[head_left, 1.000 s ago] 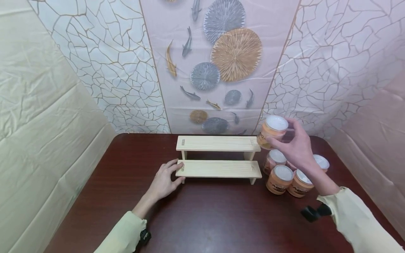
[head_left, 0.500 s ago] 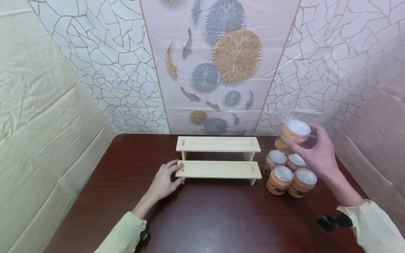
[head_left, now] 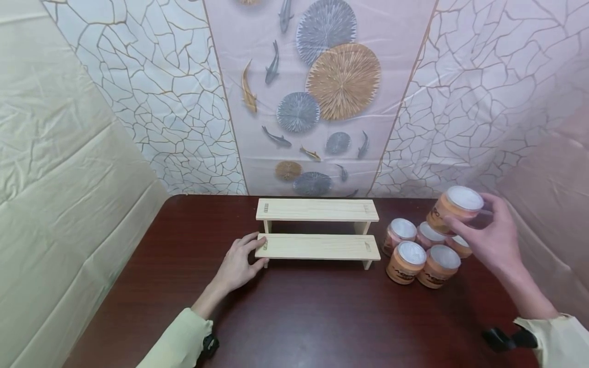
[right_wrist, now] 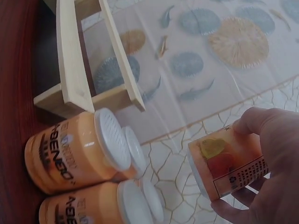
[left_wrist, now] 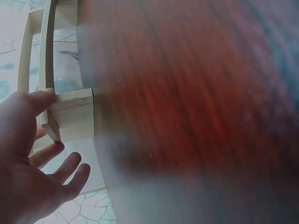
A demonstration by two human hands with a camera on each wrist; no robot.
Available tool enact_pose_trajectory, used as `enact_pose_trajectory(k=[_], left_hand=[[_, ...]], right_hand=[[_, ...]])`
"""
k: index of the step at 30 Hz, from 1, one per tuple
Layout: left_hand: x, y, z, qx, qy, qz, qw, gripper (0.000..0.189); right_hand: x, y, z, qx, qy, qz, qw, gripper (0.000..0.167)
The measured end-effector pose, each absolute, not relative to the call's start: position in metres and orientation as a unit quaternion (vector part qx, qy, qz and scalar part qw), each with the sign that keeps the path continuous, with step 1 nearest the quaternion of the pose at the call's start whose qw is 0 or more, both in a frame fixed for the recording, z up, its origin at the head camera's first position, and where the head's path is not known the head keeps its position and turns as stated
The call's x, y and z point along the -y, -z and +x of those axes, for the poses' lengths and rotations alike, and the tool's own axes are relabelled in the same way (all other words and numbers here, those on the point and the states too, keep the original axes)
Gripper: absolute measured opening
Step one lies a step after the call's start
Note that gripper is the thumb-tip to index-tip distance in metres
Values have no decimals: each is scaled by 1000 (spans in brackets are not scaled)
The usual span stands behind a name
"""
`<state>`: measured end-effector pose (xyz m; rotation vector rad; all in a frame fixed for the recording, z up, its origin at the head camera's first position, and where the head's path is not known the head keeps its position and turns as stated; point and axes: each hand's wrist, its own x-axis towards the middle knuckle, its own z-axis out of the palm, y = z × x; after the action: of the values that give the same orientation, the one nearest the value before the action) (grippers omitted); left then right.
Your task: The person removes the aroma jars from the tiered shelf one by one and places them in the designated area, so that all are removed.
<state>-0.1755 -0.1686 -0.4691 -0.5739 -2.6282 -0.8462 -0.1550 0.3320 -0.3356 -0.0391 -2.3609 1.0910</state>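
Observation:
My right hand (head_left: 494,237) grips an orange jar (head_left: 448,212) with a white lid, holding it up over the back right of a group of similar jars. In the right wrist view, the fingers and thumb wrap the held jar (right_wrist: 224,163), whose printed label shows. A two-tier wooden shelf (head_left: 317,246) stands at the table's back middle. At its left end my left hand (head_left: 236,263) pinches the lower board, thumb and finger on opposite faces in the left wrist view, where the shelf end (left_wrist: 72,116) shows; the other fingers of that hand (left_wrist: 28,158) hang free.
Several orange jars with white lids, one of them a front jar (head_left: 406,262), stand close together just right of the shelf. The dark reddish table (head_left: 294,317) runs to a patterned cloth backdrop (head_left: 313,153), with pale cloth walls at both sides.
My right hand has carried the jar to the right and slightly down, away from the shelf, uncovering jars behind it. My left hand and the shelf have stayed put.

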Motion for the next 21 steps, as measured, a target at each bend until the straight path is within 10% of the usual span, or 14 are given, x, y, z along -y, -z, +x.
enact_pose_trajectory(k=[21], left_hand=[[168, 466, -174, 920, 298, -199, 156, 52]], right_hand=[[-367, 357, -128, 874, -408, -104, 244, 78]])
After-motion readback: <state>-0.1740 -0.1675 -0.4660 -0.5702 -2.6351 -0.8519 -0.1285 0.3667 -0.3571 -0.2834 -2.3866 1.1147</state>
